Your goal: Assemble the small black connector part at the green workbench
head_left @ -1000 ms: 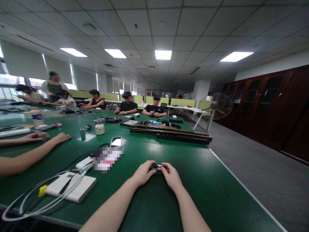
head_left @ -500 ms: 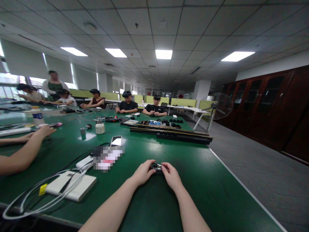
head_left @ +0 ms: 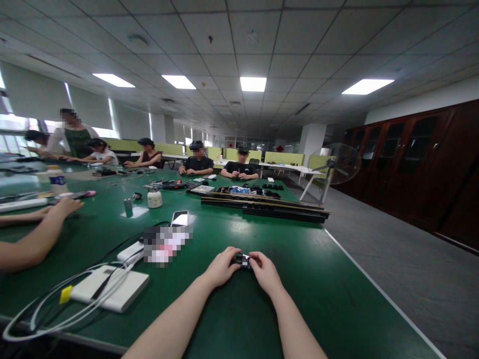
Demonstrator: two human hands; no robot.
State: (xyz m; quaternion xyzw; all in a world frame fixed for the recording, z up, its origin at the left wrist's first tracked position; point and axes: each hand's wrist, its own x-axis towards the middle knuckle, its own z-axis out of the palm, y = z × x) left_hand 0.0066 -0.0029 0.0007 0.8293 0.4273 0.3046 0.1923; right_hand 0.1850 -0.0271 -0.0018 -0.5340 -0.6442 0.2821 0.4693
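Head view: you face a green table [head_left: 359, 314].
White box [head_left: 130, 285]: well to your left.
Left hand [head_left: 223, 268]: fingers grasp one end of a small dark device [head_left: 244, 261].
Device: between your hands, contact with the tabletop unclear; handling it two-handed seems the step.
Right hand [head_left: 265, 271]: grasps the other end; next move likely calls for steady grip.

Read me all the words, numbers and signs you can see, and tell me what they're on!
No words or numbers are clear enough to read.
Blue label on the bottle: too blurred.
Little jar: marks too small.
Red diamond sign at the back: too small.
Small dark object being held: no readable text.
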